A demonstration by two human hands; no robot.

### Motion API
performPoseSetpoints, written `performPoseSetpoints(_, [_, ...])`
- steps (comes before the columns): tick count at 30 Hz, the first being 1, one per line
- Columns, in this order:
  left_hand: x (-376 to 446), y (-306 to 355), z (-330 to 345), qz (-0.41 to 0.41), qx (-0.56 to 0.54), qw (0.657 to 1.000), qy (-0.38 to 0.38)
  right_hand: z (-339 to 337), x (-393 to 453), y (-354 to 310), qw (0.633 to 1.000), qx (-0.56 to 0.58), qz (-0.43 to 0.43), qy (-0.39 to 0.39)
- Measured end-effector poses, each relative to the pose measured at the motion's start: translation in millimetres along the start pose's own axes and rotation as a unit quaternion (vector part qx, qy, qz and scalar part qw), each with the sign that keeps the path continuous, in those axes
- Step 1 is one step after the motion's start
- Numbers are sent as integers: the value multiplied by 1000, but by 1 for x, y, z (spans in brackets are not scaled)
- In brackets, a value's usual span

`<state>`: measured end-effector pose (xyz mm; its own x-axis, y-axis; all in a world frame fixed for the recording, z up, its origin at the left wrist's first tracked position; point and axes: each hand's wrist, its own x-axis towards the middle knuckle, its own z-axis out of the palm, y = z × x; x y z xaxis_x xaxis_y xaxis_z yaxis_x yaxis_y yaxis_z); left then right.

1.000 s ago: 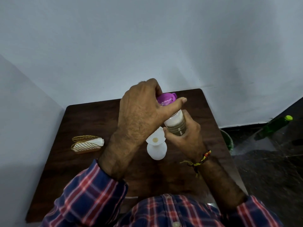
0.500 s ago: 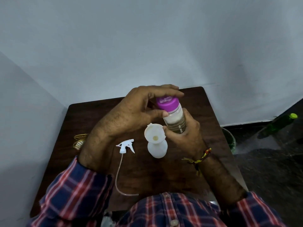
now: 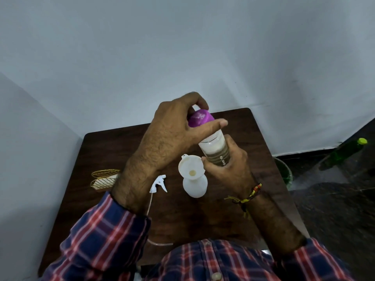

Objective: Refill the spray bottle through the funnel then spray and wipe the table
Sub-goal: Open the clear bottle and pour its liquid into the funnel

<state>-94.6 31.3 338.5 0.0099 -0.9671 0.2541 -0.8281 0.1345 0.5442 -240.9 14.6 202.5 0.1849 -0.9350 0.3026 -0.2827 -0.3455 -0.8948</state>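
A white spray bottle (image 3: 195, 186) stands near the middle of the dark wooden table (image 3: 233, 216) with a white funnel (image 3: 190, 166) set in its neck. Its trigger head (image 3: 159, 182) lies on the table to the left, its thin tube trailing toward me. Above the funnel, my right hand (image 3: 229, 167) grips the body of a clear bottle (image 3: 214, 148) holding pale liquid. My left hand (image 3: 168, 134) curls over that bottle's purple cap (image 3: 199, 117), thumb and fingers around it.
A gold wire holder (image 3: 102, 179) with something white in it sits at the table's left side, partly behind my left wrist. On the dark floor to the right stand a green bucket (image 3: 285, 173) and a green bottle (image 3: 345, 153). White walls close in behind and left.
My left hand has shifted round the purple cap, its fingers now over the top. The clear bottle stays in my right hand above the funnel. The camera view shifted slightly.
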Motion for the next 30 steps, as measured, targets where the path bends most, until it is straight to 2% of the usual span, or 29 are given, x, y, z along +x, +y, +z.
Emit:
performPoseSetpoints(4, [1,-1,-2,-41,-68,991,106,-1,0,1,1000,3,-4,-3])
performPoseSetpoints(6, [3,-4,-4,-67,-82,988,109,-1,-1,1,1000,8,-1,1])
performPoseSetpoints(8, [4,-9,-6,-98,-158,979,81,-1,-2,2,1000,23,10,11])
performPoseSetpoints(12, [-2,-20,-4,-135,-349,926,46,-1,-3,1,999,42,22,17])
performPoseSetpoints(16, [-23,-54,20,-167,-516,840,30,-2,-5,2,998,50,21,21])
performPoseSetpoints(17, [-30,-65,29,-173,-526,832,30,-2,-5,2,998,47,22,22])
performPoseSetpoints(20, [-52,-93,59,-200,-487,849,51,0,-6,3,999,35,26,21])
performPoseSetpoints(23, [-72,-111,86,-226,-462,849,118,5,-8,4,999,27,32,9])
performPoseSetpoints(26, [-87,-133,108,-256,-406,861,166,11,-12,6,999,13,39,-1])
performPoseSetpoints(30, [-113,-167,130,-314,-328,872,183,19,-18,14,999,-7,49,-8])
